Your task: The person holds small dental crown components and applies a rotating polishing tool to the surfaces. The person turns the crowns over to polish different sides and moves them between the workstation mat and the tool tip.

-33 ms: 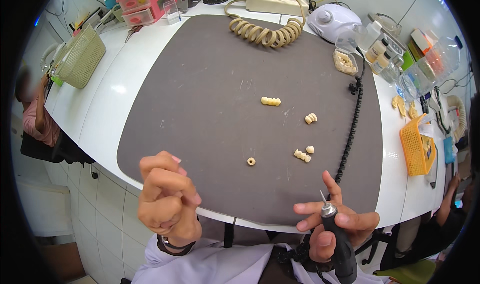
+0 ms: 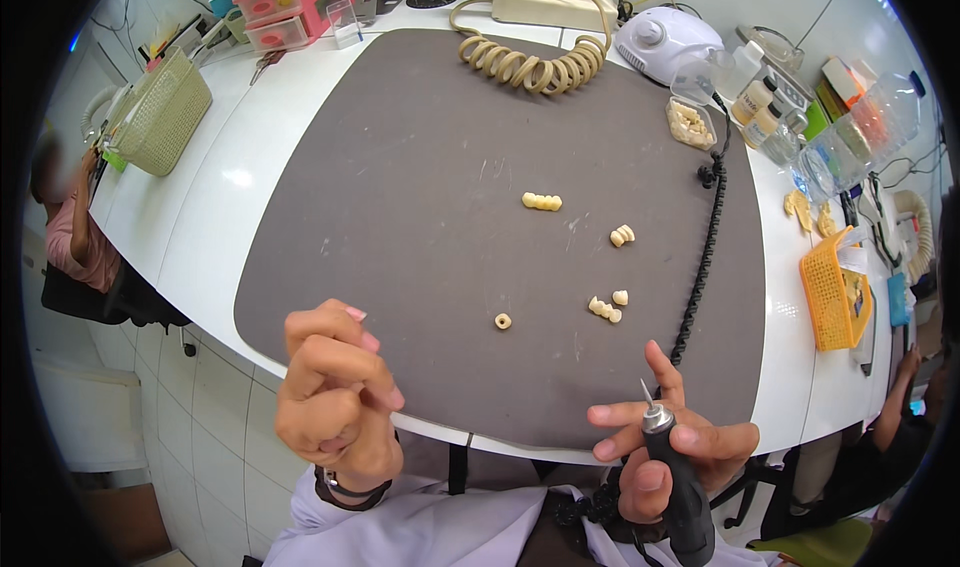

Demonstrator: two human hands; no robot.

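My left hand hovers over the near left edge of the grey mat, fingers curled in; whatever they may hold is hidden. In my right hand is a black rotary handpiece, with a thin pointed bur aimed up and away from me. My right index finger and others are spread around its metal collar. Tooth-coloured dental pieces lie on the mat beyond my hands: a long bridge, a short bridge, another bridge, a single crown and a hollow crown.
A coiled black cord runs down the right of the grey mat. At the back are a beige coiled hose, a white control unit and a box of teeth. An orange basket stands right. People sit at both sides.
My left hand has shifted very slightly; the right hand with the handpiece and the dental pieces stay where they were.
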